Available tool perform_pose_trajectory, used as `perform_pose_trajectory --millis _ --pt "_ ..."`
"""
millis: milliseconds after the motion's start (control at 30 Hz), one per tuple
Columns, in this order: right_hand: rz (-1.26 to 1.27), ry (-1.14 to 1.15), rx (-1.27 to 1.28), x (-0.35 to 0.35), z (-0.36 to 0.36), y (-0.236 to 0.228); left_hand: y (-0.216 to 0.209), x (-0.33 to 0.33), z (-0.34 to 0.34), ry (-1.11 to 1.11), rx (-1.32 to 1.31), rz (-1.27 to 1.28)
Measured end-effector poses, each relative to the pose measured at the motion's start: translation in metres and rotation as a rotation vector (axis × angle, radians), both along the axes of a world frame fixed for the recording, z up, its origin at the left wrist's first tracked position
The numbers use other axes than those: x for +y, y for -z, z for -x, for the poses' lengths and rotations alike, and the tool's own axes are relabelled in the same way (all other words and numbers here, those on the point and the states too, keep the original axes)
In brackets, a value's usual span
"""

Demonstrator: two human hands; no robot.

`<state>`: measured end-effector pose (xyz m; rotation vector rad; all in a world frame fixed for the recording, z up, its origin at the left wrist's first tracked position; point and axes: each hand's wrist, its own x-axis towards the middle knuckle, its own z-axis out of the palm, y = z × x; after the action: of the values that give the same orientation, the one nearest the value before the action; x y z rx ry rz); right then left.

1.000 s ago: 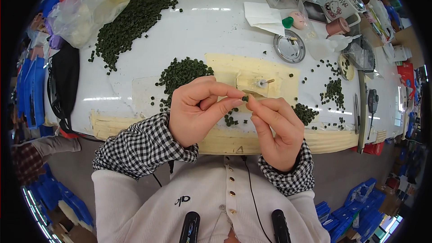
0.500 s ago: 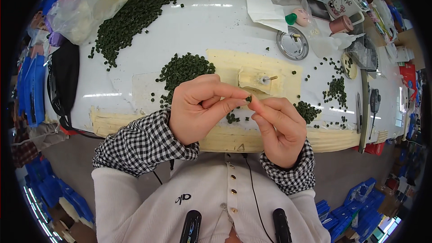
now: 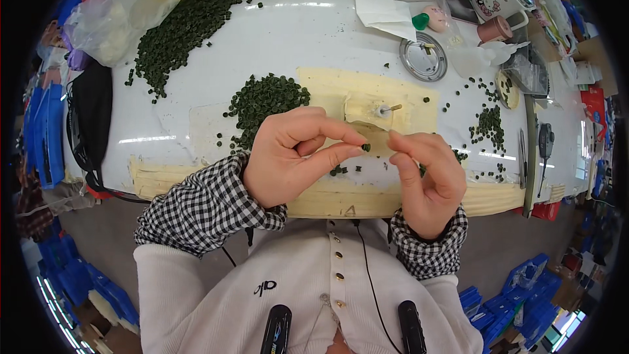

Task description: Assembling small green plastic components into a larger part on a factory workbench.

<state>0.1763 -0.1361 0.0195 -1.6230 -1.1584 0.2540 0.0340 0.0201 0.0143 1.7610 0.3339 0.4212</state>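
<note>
while hand (image 3: 278, 164) pinches piece (image 3: 366, 147), shirt (image 3: 295, 259) (pale) bears lettering (image 3: 265, 288).

Well beyond the left hand (image 3: 282, 160) and off to its left, crumpled plastic bags (image 3: 121, 16) are bunched on the worktop, with a black cloth bag (image 3: 90, 115) nearer, left of that hand. Past the right hand (image 3: 429, 180), a round metal dish (image 3: 419, 65) lies just beside a folded white paper sheet (image 3: 383, 16). Farther off, to the right of that hand, are a pink spool (image 3: 495, 29), a white mug (image 3: 501, 3) and a translucent squeeze bottle (image 3: 477, 62). Directly right of it lie a slim metal tool (image 3: 523, 160) and a dark-handled tool (image 3: 545, 141). Blue bins (image 3: 524, 275) sit below and to its right, at floor level.
</note>
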Motion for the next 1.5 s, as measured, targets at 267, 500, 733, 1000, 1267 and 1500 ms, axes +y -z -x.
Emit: perform_pose_trajectory --millis 267,500,733,1000,1267,1500 --pt "0.28 0.213 -0.349 -0.024 -0.029 0.0 0.012 -0.001 -0.003 0.208 0.171 -0.388" --pt "0.433 0.186 -0.447 -0.028 -0.031 0.009 -0.005 0.008 -0.006 0.223 0.261 0.05" --pt "0.417 0.132 -0.438 -0.022 -0.026 0.012 -0.002 0.009 -0.004 0.269 0.307 0.046" --pt "0.395 0.092 -0.501 -0.02 -0.026 0.015 -0.009 0.012 -0.005 0.268 0.389 -0.144" --pt "0.322 0.13 -0.425 -0.02 -0.022 0.017 0.002 0.015 -0.004 0.318 0.156 0.835" --pt "0.256 0.181 -0.386 -0.019 -0.018 0.015 -0.004 0.011 -0.007 0.251 0.275 0.995"
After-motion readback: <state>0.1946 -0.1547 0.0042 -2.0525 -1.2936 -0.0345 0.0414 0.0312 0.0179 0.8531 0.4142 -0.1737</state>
